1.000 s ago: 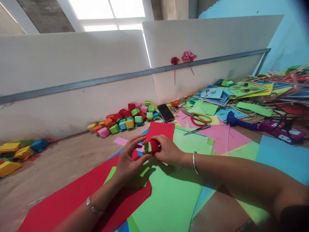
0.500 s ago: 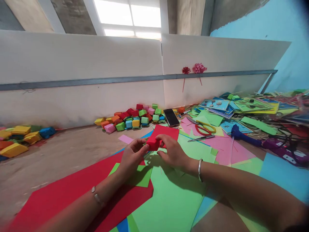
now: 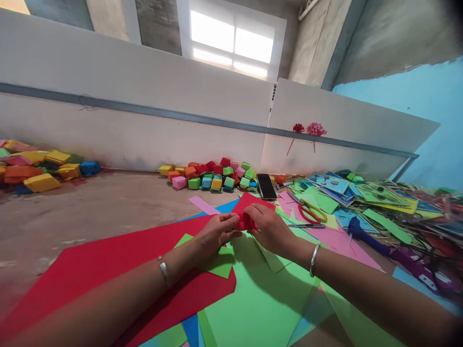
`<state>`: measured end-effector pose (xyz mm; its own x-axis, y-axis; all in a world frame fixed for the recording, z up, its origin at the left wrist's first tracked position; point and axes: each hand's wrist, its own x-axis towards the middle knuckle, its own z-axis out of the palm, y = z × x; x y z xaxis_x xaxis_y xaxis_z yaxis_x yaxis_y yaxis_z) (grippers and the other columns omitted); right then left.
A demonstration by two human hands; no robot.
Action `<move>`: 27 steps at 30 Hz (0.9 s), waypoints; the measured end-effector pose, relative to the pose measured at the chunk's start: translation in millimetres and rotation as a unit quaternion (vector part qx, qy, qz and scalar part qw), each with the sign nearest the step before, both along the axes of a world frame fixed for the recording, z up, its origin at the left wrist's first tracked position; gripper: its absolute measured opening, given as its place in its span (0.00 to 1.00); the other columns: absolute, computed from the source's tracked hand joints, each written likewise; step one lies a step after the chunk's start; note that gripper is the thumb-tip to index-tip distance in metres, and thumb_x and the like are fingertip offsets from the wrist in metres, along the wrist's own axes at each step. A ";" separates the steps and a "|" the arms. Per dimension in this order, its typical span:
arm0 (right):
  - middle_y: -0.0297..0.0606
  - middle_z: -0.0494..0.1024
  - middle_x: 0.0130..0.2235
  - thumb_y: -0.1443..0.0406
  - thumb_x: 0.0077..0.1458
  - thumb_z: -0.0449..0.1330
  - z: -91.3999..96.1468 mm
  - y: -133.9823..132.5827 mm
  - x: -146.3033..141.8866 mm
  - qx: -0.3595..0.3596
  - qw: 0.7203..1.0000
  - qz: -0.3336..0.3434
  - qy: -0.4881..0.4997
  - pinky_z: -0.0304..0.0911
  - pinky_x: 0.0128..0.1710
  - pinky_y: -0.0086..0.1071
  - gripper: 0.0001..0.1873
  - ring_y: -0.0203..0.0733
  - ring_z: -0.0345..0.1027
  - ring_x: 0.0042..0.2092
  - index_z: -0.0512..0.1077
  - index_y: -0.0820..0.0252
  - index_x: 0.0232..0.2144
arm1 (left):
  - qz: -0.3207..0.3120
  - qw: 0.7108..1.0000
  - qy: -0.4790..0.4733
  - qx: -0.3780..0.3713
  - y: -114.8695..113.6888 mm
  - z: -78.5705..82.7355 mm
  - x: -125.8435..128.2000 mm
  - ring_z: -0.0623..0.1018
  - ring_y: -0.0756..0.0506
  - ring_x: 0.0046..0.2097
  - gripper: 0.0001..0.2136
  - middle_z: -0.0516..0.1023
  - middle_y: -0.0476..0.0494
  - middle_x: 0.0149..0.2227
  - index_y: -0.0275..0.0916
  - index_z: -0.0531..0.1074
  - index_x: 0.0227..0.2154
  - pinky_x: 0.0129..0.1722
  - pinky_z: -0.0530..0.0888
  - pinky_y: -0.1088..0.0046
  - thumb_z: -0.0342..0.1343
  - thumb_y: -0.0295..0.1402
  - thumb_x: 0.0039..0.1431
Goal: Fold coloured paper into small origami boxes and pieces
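Observation:
A small red folded paper box (image 3: pixel 247 221) is held between my two hands, above sheets of coloured paper. My left hand (image 3: pixel 219 230) pinches its left side with thumb and fingers. Over its top and right side curl the fingers of my right hand (image 3: pixel 269 225), hiding part of it. Behind the box lies a red paper piece (image 3: pixel 249 199). Under my hands spread a large light green sheet (image 3: pixel 264 294) and a large red sheet (image 3: pixel 119 255). A smaller green piece (image 3: pixel 221 264) rests on the red sheet, beneath my left wrist.
Small folded paper boxes (image 3: pixel 217 176) are heaped by the white board, with another pile (image 3: pixel 43 166) at far left. A phone (image 3: pixel 266 186), scissors (image 3: pixel 311 212), a pen-like tool (image 3: pixel 307 226) and a purple glue gun (image 3: pixel 408 262) lie rightward. Picture cards (image 3: pixel 327 182) clutter the back right.
The camera view has tilted and shifted. My right hand now wraps further over the red box, and my left fingers have straightened along its left side.

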<state>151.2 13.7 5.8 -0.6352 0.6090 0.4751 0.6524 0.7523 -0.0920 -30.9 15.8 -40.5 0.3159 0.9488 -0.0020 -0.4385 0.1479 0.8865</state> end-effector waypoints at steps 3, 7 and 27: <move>0.44 0.76 0.42 0.74 0.51 0.63 2.5 1.8 -4.1 0.007 1.000 -0.017 -0.020 0.66 0.39 0.33 0.18 0.45 0.71 0.43 0.69 0.60 0.44 | -0.007 0.999 -0.024 -0.025 3.9 -0.6 -1.4 0.79 0.45 0.35 0.14 0.81 0.42 0.33 0.38 0.79 0.30 0.38 0.78 0.71 0.69 0.44 0.47; 0.47 0.77 0.48 0.68 0.53 0.66 2.3 8.5 -6.3 0.020 1.000 -0.011 0.005 0.69 0.45 0.40 0.27 0.49 0.73 0.48 0.65 0.60 0.54 | -0.003 0.997 -0.057 -0.051 12.0 -1.6 -4.9 0.81 0.44 0.36 0.13 0.82 0.43 0.33 0.39 0.79 0.30 0.40 0.78 0.70 0.67 0.43 0.48; 0.45 0.65 0.62 0.67 0.64 0.53 -27.2 8.8 -18.5 0.073 0.996 -0.010 0.058 0.65 0.56 0.50 0.22 0.51 0.60 0.60 0.68 0.48 0.59 | -0.013 0.995 -0.091 -0.026 16.0 -9.5 -6.2 0.79 0.47 0.37 0.10 0.80 0.47 0.31 0.38 0.78 0.28 0.46 0.76 0.70 0.70 0.37 0.45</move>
